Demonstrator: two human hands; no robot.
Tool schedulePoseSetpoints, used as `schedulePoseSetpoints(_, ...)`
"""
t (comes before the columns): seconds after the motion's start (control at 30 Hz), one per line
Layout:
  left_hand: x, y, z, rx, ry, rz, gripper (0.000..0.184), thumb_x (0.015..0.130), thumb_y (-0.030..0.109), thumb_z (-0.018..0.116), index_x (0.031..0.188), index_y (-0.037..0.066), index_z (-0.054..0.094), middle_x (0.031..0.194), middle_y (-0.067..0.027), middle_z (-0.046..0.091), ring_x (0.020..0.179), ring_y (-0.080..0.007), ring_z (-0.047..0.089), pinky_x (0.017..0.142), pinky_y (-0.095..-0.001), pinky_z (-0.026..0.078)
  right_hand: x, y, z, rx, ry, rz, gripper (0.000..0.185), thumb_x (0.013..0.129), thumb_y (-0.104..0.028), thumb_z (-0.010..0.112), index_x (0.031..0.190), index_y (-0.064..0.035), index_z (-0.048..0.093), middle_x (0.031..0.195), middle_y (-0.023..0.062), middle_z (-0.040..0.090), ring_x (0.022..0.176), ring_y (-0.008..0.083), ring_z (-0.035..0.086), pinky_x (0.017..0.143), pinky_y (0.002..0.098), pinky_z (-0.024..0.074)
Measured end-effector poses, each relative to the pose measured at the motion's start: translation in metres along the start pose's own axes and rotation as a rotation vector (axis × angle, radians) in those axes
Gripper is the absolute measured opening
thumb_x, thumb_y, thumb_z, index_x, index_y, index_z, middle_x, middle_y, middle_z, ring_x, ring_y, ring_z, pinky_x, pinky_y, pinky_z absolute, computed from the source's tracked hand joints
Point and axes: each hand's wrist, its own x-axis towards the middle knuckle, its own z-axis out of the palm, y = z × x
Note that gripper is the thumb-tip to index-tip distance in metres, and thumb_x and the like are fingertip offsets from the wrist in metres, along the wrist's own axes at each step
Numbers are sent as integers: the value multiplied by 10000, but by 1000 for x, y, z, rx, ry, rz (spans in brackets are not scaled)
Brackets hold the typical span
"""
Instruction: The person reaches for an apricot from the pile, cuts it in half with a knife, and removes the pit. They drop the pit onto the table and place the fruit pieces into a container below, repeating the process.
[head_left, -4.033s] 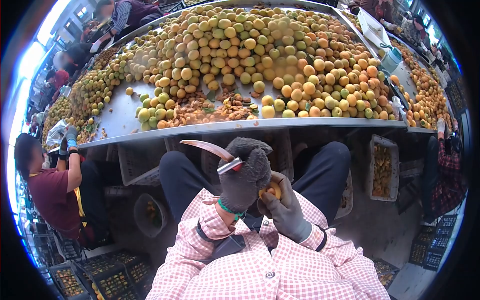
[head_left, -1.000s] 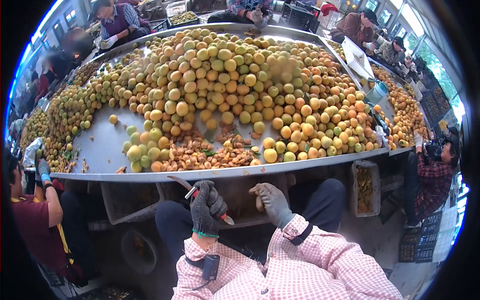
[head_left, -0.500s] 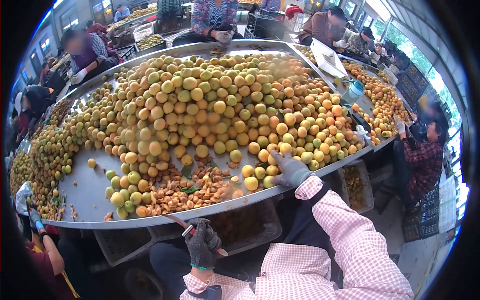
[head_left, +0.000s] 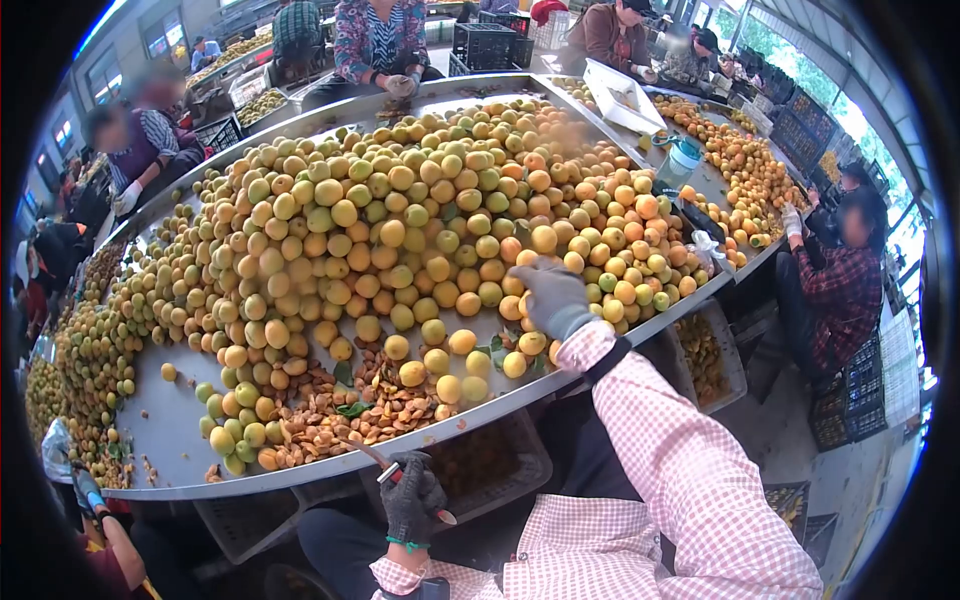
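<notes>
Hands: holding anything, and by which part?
Left hand: a knife, gripped around its middle, both ends showing. Right hand: at the fruit pile; can't tell whether it holds any.

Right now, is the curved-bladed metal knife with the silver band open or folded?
The knife is open: its curved blade sticks out past the dark-grey-gloved left hand.

Pink-and-white checks on sleeve (head_left: 680,450), grey on right glove (head_left: 556,298), charcoal on left glove (head_left: 410,502); yellow, orange and green across the fruit (head_left: 392,233).

Head-worn camera; faces forward, down over table (head_left: 165,430)
</notes>
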Motion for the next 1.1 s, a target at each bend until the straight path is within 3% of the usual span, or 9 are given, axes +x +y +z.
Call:
schedulePoseSetpoints(0.13, 5, -4, -5, -2, 0, -38, 68, 919, 125, 561, 939, 60, 560, 549, 18, 388, 388, -92, 332, 358, -247, 275, 25, 37, 9, -80, -189, 28, 378, 775, 13, 580, 1118, -139, 623, 995, 99, 621, 954, 251, 615, 856, 349, 484)
schedulePoseSetpoints(0.23, 7, -3, -4, 15, -30, -34, 70, 915, 126, 567, 939, 61, 559, 551, 17, 391, 391, -92, 337, 359, -249, 279, 39, 74, 13, 383, -466, 41, 422, 801, -85, 631, 1213, -161, 582, 1128, 120, 599, 1109, 313, 558, 950, 354, 443)
schedulePoseSetpoints(0.4, 5, -2, 0, 18, -19, -34, 74, 915, 131, 572, 939, 62, 561, 553, 18, 396, 389, -89, 345, 362, -243, 289, 6, 69, -2, 261, -398, -5, 492, 757, -114, 711, 1219, -119, 541, 1026, 142, 626, 1024, 297, 593, 891, 340, 469)
schedulePoseSetpoints(0.53, 3, -2, 1, 10, -30, -58, 76, 916, 137, 574, 942, 66, 565, 551, 20, 397, 384, -86, 346, 361, -238, 290, -3, 76, -6, 756, -366, 277, 420, 844, -234, 690, 1181, -34, 537, 981, 51, 625, 933, 190, 606, 812, 291, 485)
schedulePoseSetpoints(0.6, 3, -2, 1, 20, -38, -54, 77, 916, 138, 577, 943, 67, 567, 551, 21, 396, 385, -84, 345, 361, -237, 289, -7, 67, -23, 1564, -501, 510, 372, 890, -256, 639, 1180, -49, 535, 979, 12, 619, 893, 135, 608, 734, 249, 482)
schedulePoseSetpoints(0.73, 3, -4, -1, 44, -54, -46, 77, 914, 143, 587, 941, 72, 573, 549, 26, 395, 390, -81, 346, 363, -234, 286, -25, 45, -37, 1868, -613, 449, 275, 946, -243, 550, 1159, -70, 555, 1018, 74, 635, 855, 195, 637, 733, 303, 517)
schedulePoseSetpoints(1.0, 3, -6, -3, 68, -24, -55, 61, 913, 139, 591, 931, 82, 581, 553, 41, 408, 394, -69, 349, 360, -220, 278, -54, 30, -17, 1933, -513, 576, 283, 888, -166, 426, 1115, -42, 541, 946, 94, 624, 697, 209, 580, 541, 262, 454)
schedulePoseSetpoints(1.07, 3, -8, -2, 86, 0, -71, 62, 912, 138, 592, 931, 80, 581, 553, 44, 409, 394, -65, 349, 358, -216, 275, -73, 6, -7, 1844, -315, 685, 268, 835, -124, 420, 1055, -63, 559, 901, 103, 609, 627, 178, 536, 488, 255, 435)
schedulePoseSetpoints(1.1, 5, -9, -4, 96, -20, -65, 66, 911, 141, 593, 931, 79, 581, 552, 47, 406, 393, -61, 347, 356, -212, 271, -89, 15, 27, 1668, -424, 506, 259, 831, -115, 420, 1044, -64, 559, 909, 101, 610, 638, 182, 547, 509, 258, 451)
